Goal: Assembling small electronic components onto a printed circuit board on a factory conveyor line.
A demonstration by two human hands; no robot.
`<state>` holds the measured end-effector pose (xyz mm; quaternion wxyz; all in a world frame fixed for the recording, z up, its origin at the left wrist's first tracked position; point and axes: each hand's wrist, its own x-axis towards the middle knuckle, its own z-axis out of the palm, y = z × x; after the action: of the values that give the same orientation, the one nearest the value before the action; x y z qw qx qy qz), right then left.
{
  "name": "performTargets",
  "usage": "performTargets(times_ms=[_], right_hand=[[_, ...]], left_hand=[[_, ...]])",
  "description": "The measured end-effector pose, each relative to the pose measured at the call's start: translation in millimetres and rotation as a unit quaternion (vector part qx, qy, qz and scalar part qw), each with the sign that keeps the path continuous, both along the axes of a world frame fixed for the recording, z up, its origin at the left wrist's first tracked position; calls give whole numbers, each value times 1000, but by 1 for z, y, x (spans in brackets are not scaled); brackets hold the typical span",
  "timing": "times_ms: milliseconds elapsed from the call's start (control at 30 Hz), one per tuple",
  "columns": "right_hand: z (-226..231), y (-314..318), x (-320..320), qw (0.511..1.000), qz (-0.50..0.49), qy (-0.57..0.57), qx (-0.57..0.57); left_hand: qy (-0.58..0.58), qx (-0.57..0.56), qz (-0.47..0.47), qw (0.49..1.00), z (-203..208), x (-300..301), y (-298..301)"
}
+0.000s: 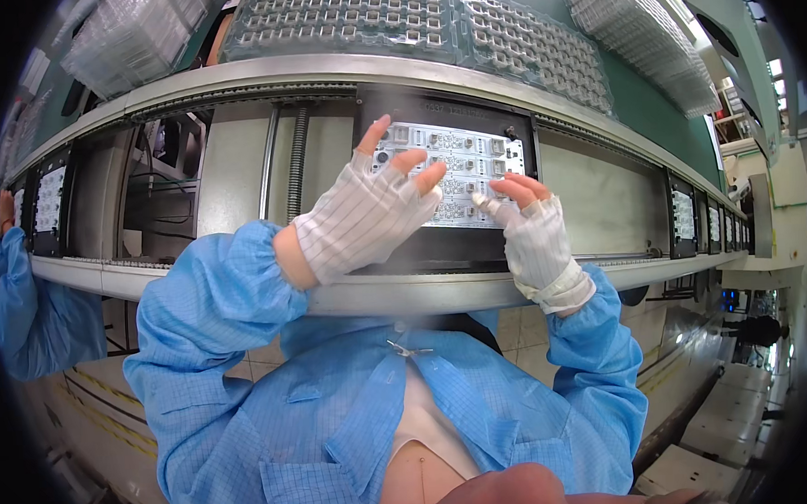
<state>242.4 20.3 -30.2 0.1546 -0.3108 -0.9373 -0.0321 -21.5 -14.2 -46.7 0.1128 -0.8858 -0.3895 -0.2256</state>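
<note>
Both hands (366, 210) (540, 241) over wht PCB (463, 166) in blk tray (457, 247)

The left hand (364, 210) spreads palm down while the right hand (538, 239) curls loosely inward.

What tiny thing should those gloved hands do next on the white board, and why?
Maybe the right hand should gently check that a small square part sits flat. Its fingertips are over the board's right side, close to such parts, while the left hand is over the left side of the white board. I can't tell whether they touch it.
</note>
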Motion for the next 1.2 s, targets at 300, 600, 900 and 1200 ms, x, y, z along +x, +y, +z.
performTargets(times_ms=[300, 600, 900, 1200], right_hand=[[11, 24, 1, 988, 86, -8, -126], [0, 156, -47, 984, -6, 25, 177], [-1, 166, -45, 982, 18, 107, 153], [-1, 138, -48, 988, -1, 68, 136]], left_hand=[[53, 16, -33, 998, -1, 15, -6], [-98, 4, 21, 995, 0, -26, 24], [-134, 11, 34, 990, 1, -39, 27], [-104, -4, 77, 992, 1, -43, 30]])
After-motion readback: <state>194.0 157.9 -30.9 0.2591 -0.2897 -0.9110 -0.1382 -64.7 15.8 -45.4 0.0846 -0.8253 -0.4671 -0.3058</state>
